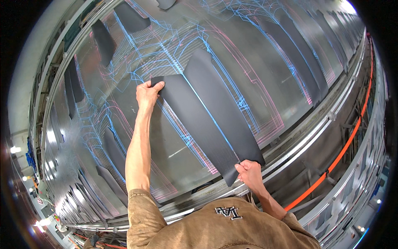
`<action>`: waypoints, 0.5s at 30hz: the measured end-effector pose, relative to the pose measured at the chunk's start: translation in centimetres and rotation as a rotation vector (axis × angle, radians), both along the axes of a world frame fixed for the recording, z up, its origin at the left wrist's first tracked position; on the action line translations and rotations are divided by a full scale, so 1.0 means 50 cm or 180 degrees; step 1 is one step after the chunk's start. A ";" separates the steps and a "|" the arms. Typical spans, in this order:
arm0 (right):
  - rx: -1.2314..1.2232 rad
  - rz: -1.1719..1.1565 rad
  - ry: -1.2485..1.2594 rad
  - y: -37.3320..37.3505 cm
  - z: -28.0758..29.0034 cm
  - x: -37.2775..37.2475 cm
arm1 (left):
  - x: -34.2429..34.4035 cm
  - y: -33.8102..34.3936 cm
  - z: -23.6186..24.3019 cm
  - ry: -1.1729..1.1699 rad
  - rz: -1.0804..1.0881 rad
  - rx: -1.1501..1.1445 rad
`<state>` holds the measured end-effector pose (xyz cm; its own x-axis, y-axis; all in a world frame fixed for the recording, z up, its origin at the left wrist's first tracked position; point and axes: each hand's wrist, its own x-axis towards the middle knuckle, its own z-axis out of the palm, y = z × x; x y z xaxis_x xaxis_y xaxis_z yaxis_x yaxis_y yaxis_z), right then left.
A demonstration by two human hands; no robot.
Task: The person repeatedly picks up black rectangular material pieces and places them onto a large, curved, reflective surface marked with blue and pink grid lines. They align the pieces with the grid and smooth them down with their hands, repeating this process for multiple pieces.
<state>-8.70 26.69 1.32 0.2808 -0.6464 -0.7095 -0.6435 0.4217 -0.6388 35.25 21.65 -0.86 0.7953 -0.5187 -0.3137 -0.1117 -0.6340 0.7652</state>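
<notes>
A long, dark grey flat sheet piece (186,120) lies at a slant before me, in the middle of the view. My left hand (147,94) pinches its far left corner, the thumb on top. At its near end, my right hand (249,171) is closed with thumb and bent fingers on the corner. A second dark grey piece (222,103) lies along its right side, a blue line showing between the two. My right hand also overlaps this piece's near end; whether it grips it too, I cannot tell.
Blue and pink outlines cover the grey table surface (265,74). More dark pieces lie about, such as one at the upper left (103,41) and one at the right (296,54). A metal rail (306,143) edges the table near me; an orange strip (344,153) runs beyond it.
</notes>
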 end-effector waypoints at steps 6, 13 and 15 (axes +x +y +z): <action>-0.0017 0.0136 -0.0093 -0.005 0.007 -0.002 | 0.000 -0.004 0.004 -0.0045 0.0027 0.0143; 0.0078 0.0044 -0.0106 -0.006 0.008 0.001 | -0.011 -0.012 0.027 -0.0206 0.0018 0.0378; 0.0094 0.0019 -0.0115 -0.005 0.004 0.000 | -0.023 -0.014 0.032 -0.0682 -0.0067 0.0428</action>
<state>-8.71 26.43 1.53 0.3103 -0.6236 -0.7175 -0.6228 0.4369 -0.6490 34.08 20.94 0.76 0.8406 -0.5007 -0.2064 -0.2764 -0.7244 0.6315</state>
